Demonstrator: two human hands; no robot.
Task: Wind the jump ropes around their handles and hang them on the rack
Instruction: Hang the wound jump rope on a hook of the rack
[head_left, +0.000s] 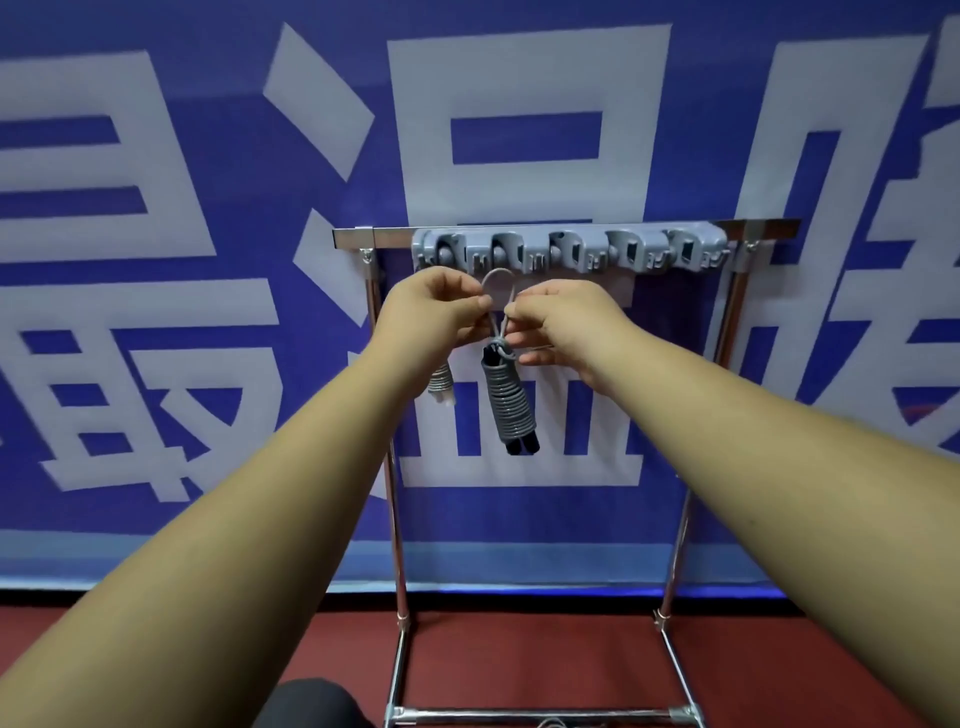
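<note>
Jump rope (508, 402) bundle upright, loop (497, 291) up between both hands' fingers (480, 304).

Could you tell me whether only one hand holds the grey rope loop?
No, the left hand and right hand both pinch the grey rope loop above the black-handled bundle.

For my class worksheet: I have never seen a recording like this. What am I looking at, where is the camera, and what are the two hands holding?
No machine here: a person's bare arms, filmed by one camera worn on the head, looking forward and down. The left hand and right hand each pinch the grey loop of a jump rope wound round its black handles, just below the grey hook strip on a chrome rack. A second wound rope, with white handle ends, shows behind the left hand. Behind is a blue banner; below, a red floor.
</note>
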